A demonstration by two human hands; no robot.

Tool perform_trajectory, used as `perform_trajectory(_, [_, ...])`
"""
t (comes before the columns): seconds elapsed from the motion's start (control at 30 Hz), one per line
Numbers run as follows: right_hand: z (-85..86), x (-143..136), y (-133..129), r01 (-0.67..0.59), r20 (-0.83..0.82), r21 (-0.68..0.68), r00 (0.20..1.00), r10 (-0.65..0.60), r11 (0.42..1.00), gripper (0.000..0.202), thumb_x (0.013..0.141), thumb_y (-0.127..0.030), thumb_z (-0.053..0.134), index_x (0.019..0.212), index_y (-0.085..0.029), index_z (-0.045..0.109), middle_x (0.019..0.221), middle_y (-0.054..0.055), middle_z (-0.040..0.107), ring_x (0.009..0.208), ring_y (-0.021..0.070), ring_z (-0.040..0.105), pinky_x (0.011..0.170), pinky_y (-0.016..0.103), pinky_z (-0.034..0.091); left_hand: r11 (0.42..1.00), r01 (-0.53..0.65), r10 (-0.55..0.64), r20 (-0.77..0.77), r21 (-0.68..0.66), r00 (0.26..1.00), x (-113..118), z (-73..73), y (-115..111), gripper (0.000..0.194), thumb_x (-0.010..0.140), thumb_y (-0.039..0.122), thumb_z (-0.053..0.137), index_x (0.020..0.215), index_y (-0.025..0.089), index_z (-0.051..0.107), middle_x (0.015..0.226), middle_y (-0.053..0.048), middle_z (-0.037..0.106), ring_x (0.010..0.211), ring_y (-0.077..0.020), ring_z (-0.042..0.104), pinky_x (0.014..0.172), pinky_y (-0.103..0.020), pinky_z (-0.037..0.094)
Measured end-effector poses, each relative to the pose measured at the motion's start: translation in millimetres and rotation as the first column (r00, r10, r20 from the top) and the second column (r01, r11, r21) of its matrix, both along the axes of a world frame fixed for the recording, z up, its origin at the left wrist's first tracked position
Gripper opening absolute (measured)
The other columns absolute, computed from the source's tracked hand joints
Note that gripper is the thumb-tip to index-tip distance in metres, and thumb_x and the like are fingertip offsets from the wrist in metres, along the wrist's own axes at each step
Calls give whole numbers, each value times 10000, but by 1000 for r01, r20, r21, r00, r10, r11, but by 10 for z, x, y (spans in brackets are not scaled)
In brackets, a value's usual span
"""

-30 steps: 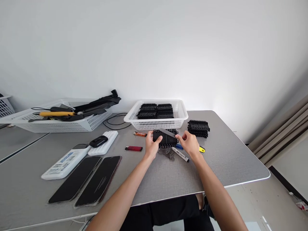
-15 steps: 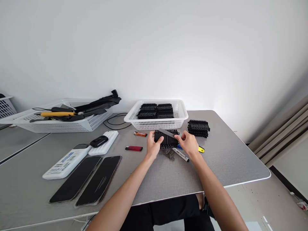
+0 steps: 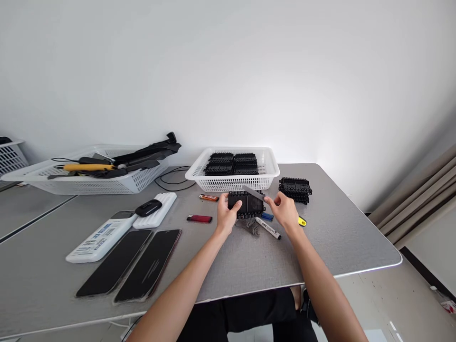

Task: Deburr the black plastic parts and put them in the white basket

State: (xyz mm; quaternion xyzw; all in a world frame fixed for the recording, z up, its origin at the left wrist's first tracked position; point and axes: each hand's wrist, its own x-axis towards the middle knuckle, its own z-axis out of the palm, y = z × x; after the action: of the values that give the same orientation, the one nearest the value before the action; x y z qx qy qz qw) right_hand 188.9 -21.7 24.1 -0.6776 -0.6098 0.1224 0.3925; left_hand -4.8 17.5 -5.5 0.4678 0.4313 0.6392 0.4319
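Two bare hands close together over the grey table (image 3: 249, 263). Gripped in the left hand (image 3: 226, 214) by its left end, thumb across the face, a black ridged panel (image 3: 246, 205), between both hands. Pinched in the right hand (image 3: 284, 210) between thumb and fingers, a thin grey strip (image 3: 254, 193), slanting up and leftward across the panel's upper right part; contact between the two hard to tell. Just below the panel, a crumpled grey scrap (image 3: 254, 230), a white marker (image 3: 268, 228) with a black end, and a small blue object (image 3: 267, 216). Beside the right wrist, partly hidden, a yellow-ended object (image 3: 302, 221). Left of the left hand, a red lighter (image 3: 199, 218) and, farther back, an orange lighter (image 3: 208, 197). Just beyond the right hand, a stack of similar panels (image 3: 295, 189). Behind the held panel, a white slotted basket (image 3: 235, 184) with more black panels in stacks. Farther left, looped black cable (image 3: 165, 182), two white power banks (image 3: 99, 240) and two dark phone-like slabs (image 3: 116, 262), side by side.
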Motion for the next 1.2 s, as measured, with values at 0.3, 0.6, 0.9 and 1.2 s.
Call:
perform_trajectory(0.3, [13, -41, 5, 41, -47, 156, 998, -34, 987, 407, 891, -613, 517, 819, -213, 505, 828, 18, 583, 685, 168, 541, 590, 259, 340, 1000, 19, -18, -55, 23, 998, 41, -16, -38, 394, 663, 283, 758, 965, 218, 514, 867, -26, 658, 838, -216, 652, 791, -342, 500])
perform_trajectory(0.6, [6, -122, 1, 41, -86, 100, 996, -32, 994, 436, 741, -613, 693, 895, -211, 627, 929, 41, 603, 766, 202, 582, 633, 279, 390, 995, 72, -63, -117, 75, 991, 140, -43, -121, 398, 687, 340, 766, 974, 212, 521, 852, -33, 667, 829, -225, 658, 770, -331, 498])
perform_trajectory(0.9, [23, 15, 23, -77, -380, 108, 918, 113, 991, 465, 808, -590, 608, 658, -151, 637, 548, -29, 395, 538, 112, 305, 509, 254, 213, 996, 89, -89, -8, 18, 996, 78, 9, -74, 449, 675, 346, 764, 1035, 210, 532, 944, -42, 678, 896, -219, 651, 840, -358, 500])
perform_trajectory(1.2, [-11, -45, 34, -200, -364, 160, 899, 245, 967, 482, 804, -608, 622, 641, -155, 610, 581, -22, 385, 572, 116, 278, 512, 256, 213, 990, -138, 134, -258, 2, 957, 63, 54, -112, 461, 718, 583, 718, 950, 206, 590, 941, -56, 655, 901, -236, 608, 786, -326, 455])
